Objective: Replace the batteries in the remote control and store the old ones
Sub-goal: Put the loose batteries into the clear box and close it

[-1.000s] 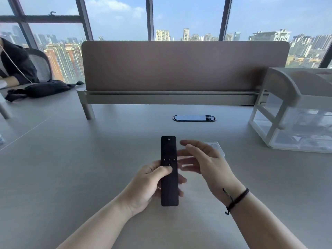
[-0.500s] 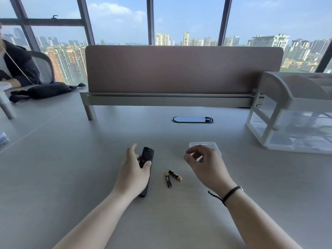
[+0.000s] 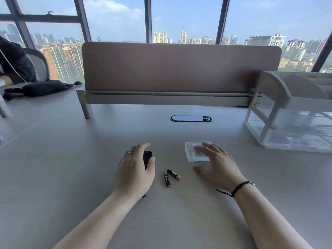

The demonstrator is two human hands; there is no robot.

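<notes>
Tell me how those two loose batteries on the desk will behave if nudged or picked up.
The two batteries are small smooth cylinders lying on their sides on the flat desk, so a sideways nudge would probably roll them. They look rigid and should not bend. Being slim, they may slip from a loose pinch, so a firm fingertip grip seems wise.

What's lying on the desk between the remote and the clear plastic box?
Two batteries lie loose on the desk between the remote and the clear box, seen in the head view.
</notes>
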